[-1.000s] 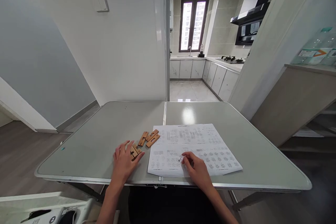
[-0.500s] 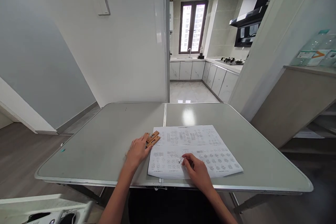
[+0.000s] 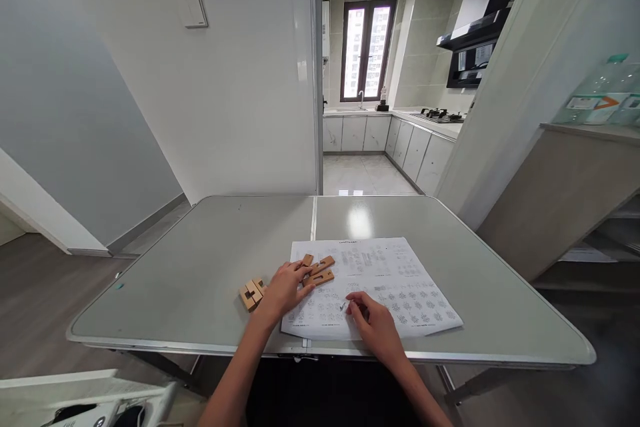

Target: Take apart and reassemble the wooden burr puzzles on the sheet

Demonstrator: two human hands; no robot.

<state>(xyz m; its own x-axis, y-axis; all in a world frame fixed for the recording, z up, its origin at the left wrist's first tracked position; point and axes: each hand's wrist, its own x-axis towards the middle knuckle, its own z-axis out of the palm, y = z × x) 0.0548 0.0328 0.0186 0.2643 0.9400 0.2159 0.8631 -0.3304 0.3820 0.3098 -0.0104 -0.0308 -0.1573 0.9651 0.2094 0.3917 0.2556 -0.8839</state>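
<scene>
My left hand (image 3: pixel 286 288) rests on the left part of a printed instruction sheet (image 3: pixel 400 280), fingers stretched out against several flat wooden puzzle pieces (image 3: pixel 320 270) lying on the paper. A small cluster of joined wooden pieces (image 3: pixel 251 293) sits on the grey table (image 3: pixel 200 260) just left of that hand. My right hand (image 3: pixel 376 327) lies on the sheet's near edge with its fingers curled, fingertips pressed to the paper; nothing visible in it.
The folding table has a centre seam (image 3: pixel 313 217) and metal rim. A white wall stands behind the table, with a kitchen doorway beyond. A counter with plastic bottles (image 3: pixel 600 93) is at the right. A white box (image 3: pixel 100 400) sits at the lower left.
My left hand moved right from the joined cluster to the loose pieces and slid them onto the sheet. The cluster stays on the table. My right hand has hardly moved.
</scene>
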